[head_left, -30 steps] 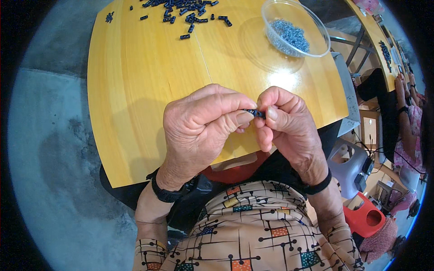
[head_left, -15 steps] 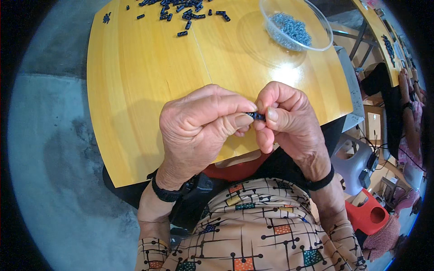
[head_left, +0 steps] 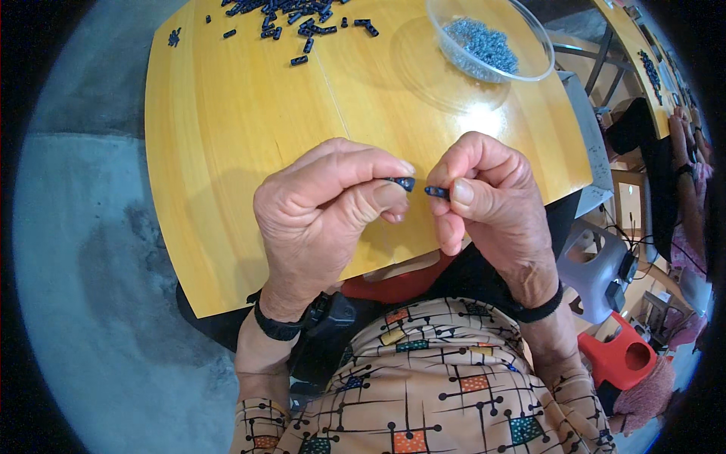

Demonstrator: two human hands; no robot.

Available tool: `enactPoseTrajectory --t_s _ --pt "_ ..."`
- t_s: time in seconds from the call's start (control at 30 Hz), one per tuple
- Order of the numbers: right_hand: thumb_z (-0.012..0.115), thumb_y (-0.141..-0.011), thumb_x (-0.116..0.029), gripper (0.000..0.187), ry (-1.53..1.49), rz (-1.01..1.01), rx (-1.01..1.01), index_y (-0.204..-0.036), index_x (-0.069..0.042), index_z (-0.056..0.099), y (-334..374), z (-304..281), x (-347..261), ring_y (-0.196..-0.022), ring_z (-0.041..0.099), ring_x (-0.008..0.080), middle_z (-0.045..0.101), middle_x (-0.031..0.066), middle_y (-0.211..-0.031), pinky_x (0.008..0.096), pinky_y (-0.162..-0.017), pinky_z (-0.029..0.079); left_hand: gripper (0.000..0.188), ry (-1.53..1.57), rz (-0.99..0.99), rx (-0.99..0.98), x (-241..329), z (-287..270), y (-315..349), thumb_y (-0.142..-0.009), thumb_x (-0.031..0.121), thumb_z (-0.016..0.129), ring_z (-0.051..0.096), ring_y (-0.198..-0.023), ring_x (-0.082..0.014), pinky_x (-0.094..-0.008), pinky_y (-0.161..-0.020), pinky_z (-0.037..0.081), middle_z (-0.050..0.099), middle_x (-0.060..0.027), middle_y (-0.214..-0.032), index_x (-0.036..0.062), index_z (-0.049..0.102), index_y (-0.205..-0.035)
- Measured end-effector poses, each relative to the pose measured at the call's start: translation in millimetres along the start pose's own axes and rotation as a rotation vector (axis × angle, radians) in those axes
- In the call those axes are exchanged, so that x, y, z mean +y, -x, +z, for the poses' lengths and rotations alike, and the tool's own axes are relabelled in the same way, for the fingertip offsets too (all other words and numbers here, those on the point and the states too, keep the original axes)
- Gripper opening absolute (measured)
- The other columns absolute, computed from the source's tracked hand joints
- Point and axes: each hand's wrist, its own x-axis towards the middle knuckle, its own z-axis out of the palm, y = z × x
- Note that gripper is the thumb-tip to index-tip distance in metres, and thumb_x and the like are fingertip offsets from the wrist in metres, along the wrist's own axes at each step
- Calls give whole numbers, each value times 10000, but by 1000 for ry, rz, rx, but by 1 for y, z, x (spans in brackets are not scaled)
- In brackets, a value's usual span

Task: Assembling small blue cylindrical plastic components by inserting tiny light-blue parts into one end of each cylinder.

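Over the near part of the yellow wooden table, my left hand (head_left: 314, 208) pinches a small black plastic piece (head_left: 403, 183) between thumb and forefinger, its right end sticking out. Facing it, my right hand (head_left: 491, 204) is closed on another small black plastic piece (head_left: 436, 192), whose left end shows. A narrow gap lies between the two pieces. My fingertips cover most of both, so their full shape is hidden. More loose black pieces (head_left: 306, 32) of the same look are heaped and scattered at the table's far edge.
A clear plastic bowl (head_left: 546, 72) with many small silvery metal parts (head_left: 484, 47) stands at the far right of the table (head_left: 227, 189). A tiny dark cluster (head_left: 175, 36) lies far left. Beyond the right edge are a red stool (head_left: 620, 356), a grey stool (head_left: 586, 265) and another person's arm (head_left: 684, 151).
My hands have drawn slightly apart. The black pieces, end to end and touching or nearly so before, now have a visible gap between them.
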Motion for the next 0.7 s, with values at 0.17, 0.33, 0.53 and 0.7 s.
enactPoseTrajectory --t_s 0.17,0.33,0.53,0.7 --pt "629 -790 -57 116 -10 19 5 -861 13 570 0 2 -1 -534 582 135 607 84 -714 232 -493 484 146 -23 4 -3 0 1 0 -748 32 656 579 -608 -144 -229 -530 477 572 -99 -782 -39 601 -864" --pt "627 -792 -55 117 5 12 -5 -866 16 571 -1 1 1 -541 581 133 606 80 -716 231 -503 487 145 -53 22 -23 1 1 -1 -744 27 658 582 -614 -148 -224 -532 482 574 -102 -793 -42 603 -860" --pt "622 -795 -49 109 56 -14 -8 -865 18 572 -1 0 4 -550 580 128 599 81 -680 228 -515 487 134 -43 51 -50 -1 1 -1 -740 4 653 588 -629 -154 -225 -542 492 578 -110 -803 -43 605 -856" --pt "625 -788 -33 85 178 -78 21 -834 19 576 0 1 4 -557 577 120 602 83 -672 223 -528 487 116 -110 51 -65 2 0 -2 -736 -5 654 587 -632 -150 -227 -541 489 589 -110 -792 -43 611 -837"
